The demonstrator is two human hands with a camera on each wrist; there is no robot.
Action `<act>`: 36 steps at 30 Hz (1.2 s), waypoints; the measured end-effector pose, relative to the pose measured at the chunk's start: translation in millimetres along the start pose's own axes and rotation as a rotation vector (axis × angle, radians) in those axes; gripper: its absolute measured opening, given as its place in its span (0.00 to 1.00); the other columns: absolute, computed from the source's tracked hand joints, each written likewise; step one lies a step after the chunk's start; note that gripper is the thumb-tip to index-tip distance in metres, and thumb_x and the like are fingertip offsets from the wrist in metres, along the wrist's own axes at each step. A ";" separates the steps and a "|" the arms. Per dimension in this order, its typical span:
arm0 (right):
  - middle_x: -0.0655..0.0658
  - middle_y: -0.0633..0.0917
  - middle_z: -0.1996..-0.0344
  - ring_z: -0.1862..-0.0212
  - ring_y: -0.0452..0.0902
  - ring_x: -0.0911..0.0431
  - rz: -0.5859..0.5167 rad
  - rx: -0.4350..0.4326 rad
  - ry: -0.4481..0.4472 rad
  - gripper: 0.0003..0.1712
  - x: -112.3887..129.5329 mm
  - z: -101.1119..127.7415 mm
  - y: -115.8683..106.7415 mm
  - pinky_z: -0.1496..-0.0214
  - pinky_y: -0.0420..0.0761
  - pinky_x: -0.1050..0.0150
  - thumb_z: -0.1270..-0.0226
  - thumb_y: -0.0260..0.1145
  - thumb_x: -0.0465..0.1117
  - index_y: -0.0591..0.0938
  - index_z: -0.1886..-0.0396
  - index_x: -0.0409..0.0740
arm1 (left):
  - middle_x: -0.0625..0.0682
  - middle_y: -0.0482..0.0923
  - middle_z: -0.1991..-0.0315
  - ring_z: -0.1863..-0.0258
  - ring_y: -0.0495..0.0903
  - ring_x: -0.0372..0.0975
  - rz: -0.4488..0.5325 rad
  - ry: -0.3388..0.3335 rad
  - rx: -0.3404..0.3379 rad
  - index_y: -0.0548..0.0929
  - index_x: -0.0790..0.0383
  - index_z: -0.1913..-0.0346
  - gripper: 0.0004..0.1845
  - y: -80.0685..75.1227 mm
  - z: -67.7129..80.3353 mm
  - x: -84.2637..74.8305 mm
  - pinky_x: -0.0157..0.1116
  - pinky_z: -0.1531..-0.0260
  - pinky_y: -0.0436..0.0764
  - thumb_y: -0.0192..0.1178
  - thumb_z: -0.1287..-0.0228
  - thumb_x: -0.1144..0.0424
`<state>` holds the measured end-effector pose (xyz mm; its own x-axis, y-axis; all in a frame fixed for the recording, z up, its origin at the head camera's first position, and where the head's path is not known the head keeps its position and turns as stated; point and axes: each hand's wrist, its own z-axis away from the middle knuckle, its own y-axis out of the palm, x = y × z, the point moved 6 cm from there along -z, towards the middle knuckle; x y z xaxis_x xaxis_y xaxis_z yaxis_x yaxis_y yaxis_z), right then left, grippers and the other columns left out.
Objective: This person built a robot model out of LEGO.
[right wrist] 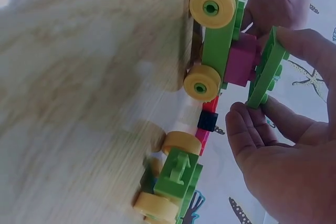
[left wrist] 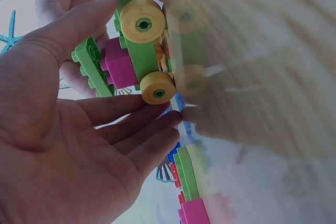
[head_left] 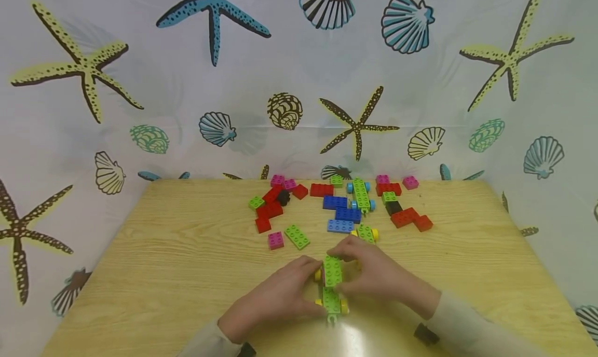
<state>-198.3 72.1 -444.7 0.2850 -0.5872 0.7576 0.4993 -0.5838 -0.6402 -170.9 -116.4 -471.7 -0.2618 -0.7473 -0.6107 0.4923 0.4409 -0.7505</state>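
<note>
"Where's the car (head_left: 331, 300)?"
"On the table (head_left: 163, 284), right between the person's hands — its yellow wheels are down on the wood."

"What's the left hand (head_left: 282, 289) doing?"
"Holding the car, thumb at the hooked end, fingertips by the wheel at the other end."

"And the right hand (head_left: 380, 271)?"
"Pinching a green plate (head_left: 333, 270) between thumb and fingers, above the car. The plate is tilted over the pink brick (left wrist: 119, 64) that sits on the car's base. I can't tell whether it's pressed home."

"What lies about the car?"
"Just beyond it, a second car (head_left: 366, 234), also with yellow wheels, partly behind the right hand. Farther beyond stands a blue-wheeled car (head_left: 361, 193), with blue bricks (head_left: 348, 214) to its left."

"Anything beyond the car on the left?"
"A long green brick (head_left: 297, 236) and a loose pink brick (head_left: 275, 240) side by side — then red bricks (head_left: 269, 210) farther off."

"And on the right?"
"More red bricks, beyond the car, near a black brick (head_left: 394, 207)."
</note>
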 end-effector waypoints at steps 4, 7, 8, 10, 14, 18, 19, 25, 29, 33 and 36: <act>0.51 0.84 0.37 0.32 0.82 0.49 0.011 0.006 -0.017 0.38 -0.2 -1.4 4.1 0.24 0.83 0.38 0.37 0.86 0.48 0.85 0.27 0.49 | 0.52 0.77 0.23 0.22 0.77 0.48 0.006 -0.006 0.004 0.74 0.60 0.17 0.53 0.4 0.3 0.1 0.55 0.19 0.77 0.82 0.39 0.38; 0.52 0.83 0.39 0.34 0.81 0.50 0.021 0.010 -0.020 0.38 0.2 -2.1 5.0 0.25 0.83 0.39 0.37 0.86 0.48 0.86 0.27 0.50 | 0.51 0.78 0.23 0.23 0.78 0.48 0.000 -0.010 0.007 0.74 0.59 0.17 0.53 0.5 0.5 0.0 0.55 0.19 0.77 0.82 0.39 0.37; 0.52 0.83 0.39 0.35 0.81 0.51 0.025 0.011 -0.019 0.38 0.3 -2.3 4.9 0.25 0.83 0.40 0.37 0.86 0.49 0.86 0.28 0.51 | 0.51 0.77 0.23 0.23 0.78 0.48 -0.003 -0.010 0.007 0.74 0.59 0.17 0.53 0.4 0.5 -0.1 0.55 0.19 0.77 0.82 0.39 0.37; 0.53 0.83 0.40 0.37 0.80 0.52 0.032 0.015 -0.013 0.37 0.3 -3.2 4.7 0.27 0.83 0.41 0.37 0.86 0.50 0.87 0.28 0.53 | 0.51 0.78 0.23 0.23 0.78 0.47 -0.002 -0.011 0.008 0.74 0.59 0.17 0.53 0.2 0.5 -0.1 0.55 0.19 0.77 0.82 0.39 0.37; 0.53 0.85 0.39 0.36 0.80 0.53 0.046 0.027 0.002 0.36 -0.9 -5.9 4.4 0.26 0.83 0.41 0.38 0.87 0.52 0.87 0.30 0.54 | 0.51 0.78 0.23 0.23 0.78 0.47 0.006 -0.012 0.011 0.74 0.58 0.17 0.53 -0.1 0.4 -0.4 0.55 0.19 0.78 0.83 0.39 0.38; 0.53 0.87 0.37 0.33 0.82 0.52 0.052 0.040 0.006 0.37 -2.1 -8.3 4.6 0.24 0.83 0.40 0.38 0.87 0.52 0.87 0.30 0.54 | 0.50 0.78 0.23 0.23 0.78 0.47 0.012 -0.018 0.014 0.74 0.57 0.16 0.53 -0.5 0.2 -0.9 0.56 0.19 0.77 0.83 0.40 0.38; 0.52 0.87 0.37 0.33 0.82 0.52 0.053 0.042 0.005 0.37 -2.4 -8.5 4.6 0.24 0.83 0.40 0.38 0.87 0.52 0.87 0.29 0.53 | 0.50 0.78 0.23 0.23 0.78 0.47 0.011 -0.019 0.014 0.74 0.57 0.16 0.54 -0.6 0.1 -1.1 0.56 0.19 0.78 0.83 0.40 0.38; 0.52 0.88 0.38 0.36 0.81 0.54 0.071 0.047 -0.018 0.37 -0.6 -9.5 3.6 0.27 0.84 0.43 0.38 0.87 0.51 0.87 0.30 0.51 | 0.51 0.78 0.23 0.23 0.78 0.48 0.000 -0.021 0.010 0.74 0.58 0.17 0.54 -0.7 -0.5 -1.2 0.56 0.20 0.78 0.83 0.40 0.37; 0.53 0.88 0.39 0.37 0.81 0.55 0.079 0.043 -0.030 0.36 0.6 -9.6 3.5 0.28 0.84 0.44 0.38 0.87 0.51 0.87 0.30 0.51 | 0.51 0.78 0.24 0.23 0.78 0.47 0.003 -0.018 0.011 0.74 0.58 0.16 0.53 -0.2 -0.6 -0.6 0.56 0.20 0.78 0.83 0.39 0.38; 0.53 0.88 0.39 0.37 0.81 0.55 0.067 0.032 -0.028 0.38 -2.9 -9.6 5.1 0.29 0.84 0.44 0.38 0.88 0.51 0.87 0.29 0.51 | 0.51 0.79 0.24 0.24 0.79 0.48 0.006 -0.018 0.012 0.74 0.57 0.16 0.53 -0.7 -0.7 -0.9 0.56 0.21 0.79 0.83 0.40 0.38; 0.53 0.87 0.39 0.37 0.82 0.55 0.048 0.018 -0.014 0.40 -7.5 -8.9 6.7 0.29 0.85 0.44 0.39 0.88 0.52 0.86 0.28 0.53 | 0.51 0.79 0.25 0.24 0.79 0.48 0.002 -0.016 0.011 0.74 0.56 0.16 0.53 -0.8 -1.0 -1.1 0.56 0.21 0.79 0.83 0.40 0.37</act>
<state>-204.4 67.7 -455.8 0.3206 -0.6065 0.7276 0.4995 -0.5444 -0.6739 -171.8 -115.4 -470.7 -0.2474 -0.7545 -0.6079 0.5021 0.4368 -0.7464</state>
